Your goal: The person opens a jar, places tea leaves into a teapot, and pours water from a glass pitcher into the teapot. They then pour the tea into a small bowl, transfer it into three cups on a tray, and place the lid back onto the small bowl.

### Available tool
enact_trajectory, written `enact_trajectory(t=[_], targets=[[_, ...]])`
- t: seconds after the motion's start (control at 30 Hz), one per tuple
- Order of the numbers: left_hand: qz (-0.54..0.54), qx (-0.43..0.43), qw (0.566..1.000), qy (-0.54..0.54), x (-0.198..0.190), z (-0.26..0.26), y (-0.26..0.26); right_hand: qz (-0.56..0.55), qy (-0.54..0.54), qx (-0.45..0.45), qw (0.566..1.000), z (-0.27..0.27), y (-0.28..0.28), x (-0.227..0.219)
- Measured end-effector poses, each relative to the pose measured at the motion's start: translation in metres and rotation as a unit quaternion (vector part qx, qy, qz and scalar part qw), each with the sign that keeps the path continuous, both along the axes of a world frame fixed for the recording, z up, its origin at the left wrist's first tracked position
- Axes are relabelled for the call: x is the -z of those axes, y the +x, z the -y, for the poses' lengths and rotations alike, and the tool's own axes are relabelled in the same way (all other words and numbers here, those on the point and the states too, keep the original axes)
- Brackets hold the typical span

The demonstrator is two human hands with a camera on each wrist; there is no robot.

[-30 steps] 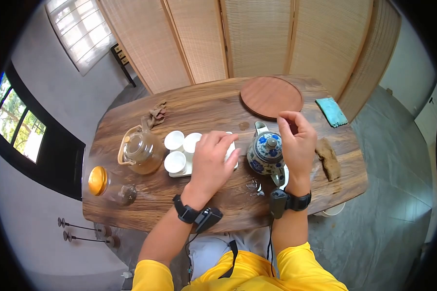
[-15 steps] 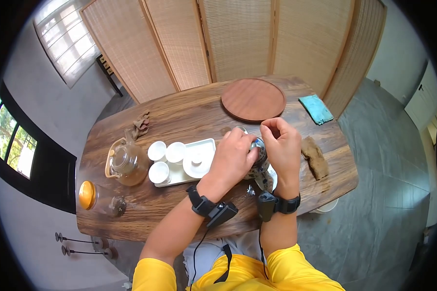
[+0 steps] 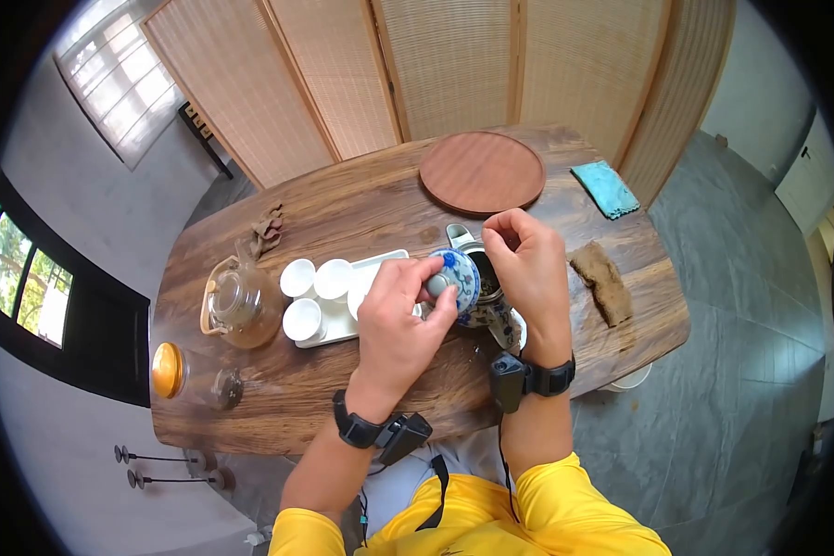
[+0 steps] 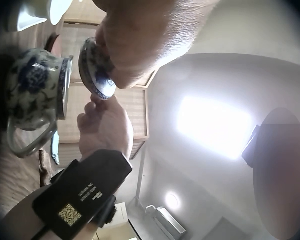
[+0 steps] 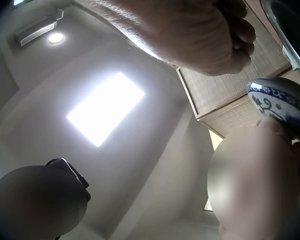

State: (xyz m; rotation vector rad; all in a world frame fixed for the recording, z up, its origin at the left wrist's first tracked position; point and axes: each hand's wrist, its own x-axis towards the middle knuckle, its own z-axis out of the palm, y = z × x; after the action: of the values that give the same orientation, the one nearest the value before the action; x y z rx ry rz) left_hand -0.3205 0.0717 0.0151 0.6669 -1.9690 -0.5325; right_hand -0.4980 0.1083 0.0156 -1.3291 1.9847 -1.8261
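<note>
A: Teapot [image 4: 32, 90]?
B: On the tabletop [image 3: 269, 417], mouth bared. Lid [image 3: 468, 274] sat on it a second ago; now held apart above it, so the inside should be reachable, I judge.
A: Fingers?
B: Left hand [image 3: 400, 320], pinched round the lid's knob [image 3: 439, 284]. Right hand [image 3: 533, 273], curled closed near the mouth; can't tell whether anything's inside.
A: Materials?
B: Rounded, glazed blue-and-white pot; smooth white cups [image 3: 303, 321]; grained wood; rough brown cloth [image 3: 604, 284].

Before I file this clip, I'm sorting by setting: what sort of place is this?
Probably a tea room: a blue-and-white teapot, white cups and a folding screen beyond the table.
</note>
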Motion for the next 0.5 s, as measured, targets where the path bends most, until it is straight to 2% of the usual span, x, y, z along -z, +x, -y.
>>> enact_trajectory(t=[0.1,0.2,0.5], targets=[[-0.026,-0.003,1.000,-0.003,0.004,-0.004,0.002,0.004,-0.007,-0.006,1.000,0.002,0.001,0.001],[-0.004,-0.004,1.000,0.000,-0.002,-0.012,0.014,0.014,0.007,-0.002,1.000,0.001,0.001,-0.003],[0.163,0.062,0.985,-0.010,0.023,-0.023,0.054,-0.065,0.042,-0.049,0.996,0.000,-0.002,0.005]])
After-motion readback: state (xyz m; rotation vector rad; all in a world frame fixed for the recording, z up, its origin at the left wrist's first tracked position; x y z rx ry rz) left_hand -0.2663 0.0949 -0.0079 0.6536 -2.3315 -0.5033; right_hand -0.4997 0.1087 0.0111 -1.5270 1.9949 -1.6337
